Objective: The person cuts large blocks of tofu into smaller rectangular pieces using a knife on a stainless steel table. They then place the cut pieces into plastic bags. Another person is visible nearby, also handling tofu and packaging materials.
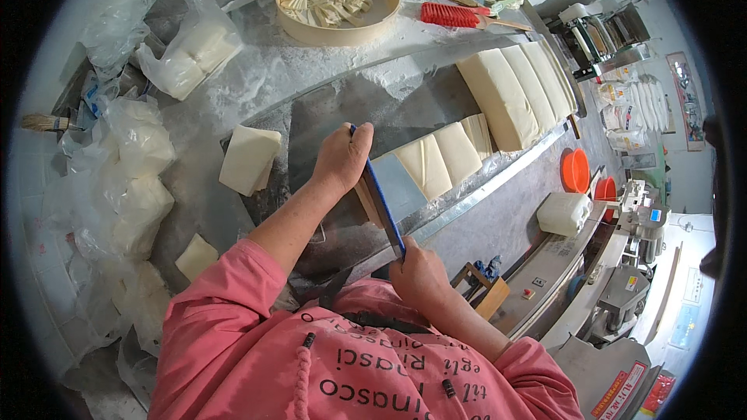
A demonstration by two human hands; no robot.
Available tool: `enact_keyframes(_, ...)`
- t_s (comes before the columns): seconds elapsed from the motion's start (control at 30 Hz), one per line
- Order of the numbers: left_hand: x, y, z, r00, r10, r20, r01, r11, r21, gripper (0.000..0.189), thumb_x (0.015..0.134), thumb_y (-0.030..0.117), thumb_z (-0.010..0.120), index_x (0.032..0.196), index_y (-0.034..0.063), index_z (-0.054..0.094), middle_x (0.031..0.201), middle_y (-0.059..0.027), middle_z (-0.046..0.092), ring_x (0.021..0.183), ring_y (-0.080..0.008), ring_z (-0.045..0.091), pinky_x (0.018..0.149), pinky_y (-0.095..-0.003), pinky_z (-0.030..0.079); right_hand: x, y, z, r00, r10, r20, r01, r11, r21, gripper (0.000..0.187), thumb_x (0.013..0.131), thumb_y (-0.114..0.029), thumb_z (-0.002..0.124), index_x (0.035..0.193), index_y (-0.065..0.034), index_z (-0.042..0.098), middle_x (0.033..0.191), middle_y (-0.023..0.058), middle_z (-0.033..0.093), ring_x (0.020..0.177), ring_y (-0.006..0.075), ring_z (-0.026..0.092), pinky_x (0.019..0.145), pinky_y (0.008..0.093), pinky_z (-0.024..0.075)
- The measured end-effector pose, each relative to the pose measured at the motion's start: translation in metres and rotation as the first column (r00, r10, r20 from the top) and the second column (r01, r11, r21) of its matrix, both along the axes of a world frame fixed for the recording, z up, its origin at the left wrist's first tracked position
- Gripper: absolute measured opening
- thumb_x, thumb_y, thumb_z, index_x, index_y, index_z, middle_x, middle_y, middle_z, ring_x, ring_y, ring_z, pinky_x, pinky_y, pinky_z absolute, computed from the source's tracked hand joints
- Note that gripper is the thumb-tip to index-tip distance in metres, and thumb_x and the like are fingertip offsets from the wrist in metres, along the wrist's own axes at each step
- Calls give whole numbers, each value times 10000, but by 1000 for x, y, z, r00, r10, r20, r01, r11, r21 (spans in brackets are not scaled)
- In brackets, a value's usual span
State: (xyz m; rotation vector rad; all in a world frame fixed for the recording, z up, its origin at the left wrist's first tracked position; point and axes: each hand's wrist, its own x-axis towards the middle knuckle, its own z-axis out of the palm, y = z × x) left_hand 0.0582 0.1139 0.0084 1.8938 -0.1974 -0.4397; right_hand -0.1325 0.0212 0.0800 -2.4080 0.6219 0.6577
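My left hand (345, 154) grips the far end of a long blade with a blue edge strip (378, 191). Around its near end, close to my body, my right hand (423, 273) is closed. The blade lies slantwise across the end of a row of layered dough sheets (436, 164). Right beside it, a flat grey-blue plate (402, 186) rests in line with the row; what lies beneath it is hidden. To the left of my left hand is a small stack of cut dough sheets (250, 158). Another pale dough piece (197, 256) sits near my left sleeve.
A larger folded dough stack (513, 93) stands at the bench's right end. Behind are a round sieve (335, 35) with dough scraps and a red brush (449, 14). Plastic-bagged dough (140, 204) lines the left. Past the metal bench edge (467, 201) are a white jug (563, 214) and machines.
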Motion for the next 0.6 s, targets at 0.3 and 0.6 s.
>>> enact_keyframes(0.3, 4, 0, -14, 998, 44, -53, -44, 999, -15, 503, 891, 440, 428, 762, -37, 523, 738, -245, 594, 745, -388, 600, 717, -427, 457, 11, -1, -8, 998, 9, -68, -9, 1000, 5, 334, 789, -145, 487, 1059, 40, 551, 762, 329, 601, 754, 490, 598, 732, 547, 474)
enact_keyframes(0.6, 3, -3, -51, 988, 144, -49, -148, 986, -81, 500, 893, 456, 452, 815, -28, 551, 721, -209, 594, 724, -353, 600, 713, -407, 461, 20, -1, -42, 991, 25, -129, -26, 1000, -3, 343, 788, -163, 492, 1066, 32, 544, 769, 311, 615, 752, 480, 607, 732, 548, 478)
